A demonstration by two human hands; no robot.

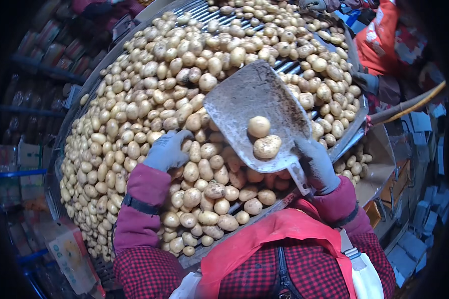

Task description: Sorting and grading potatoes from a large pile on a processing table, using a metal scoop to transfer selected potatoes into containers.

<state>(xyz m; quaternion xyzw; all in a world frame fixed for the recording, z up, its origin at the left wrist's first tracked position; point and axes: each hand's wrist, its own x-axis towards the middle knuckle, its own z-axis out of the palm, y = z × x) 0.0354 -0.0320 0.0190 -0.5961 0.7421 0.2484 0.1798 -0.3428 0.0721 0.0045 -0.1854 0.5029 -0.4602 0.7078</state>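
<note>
A metal scoop (249, 107), dusty and grey, hangs over a roller table (294, 65) heaped with pale potatoes. Two potatoes (263, 139) lie in its bowl near the handle. My right hand (317, 167), in a grey glove, grips the scoop's handle at the lower right. My left hand (167, 149), also gloved, rests on the potato pile (149, 94) to the left of the scoop, fingers curled over the potatoes; whether it grasps one is hidden.
A co-worker in an orange vest (384, 35) stands at the far right of the table, gloved hand (366, 82) on its rim. A side chute (379, 164) with a few potatoes sits at right. Stacked bags (60, 50) and boxes (30, 164) line the left.
</note>
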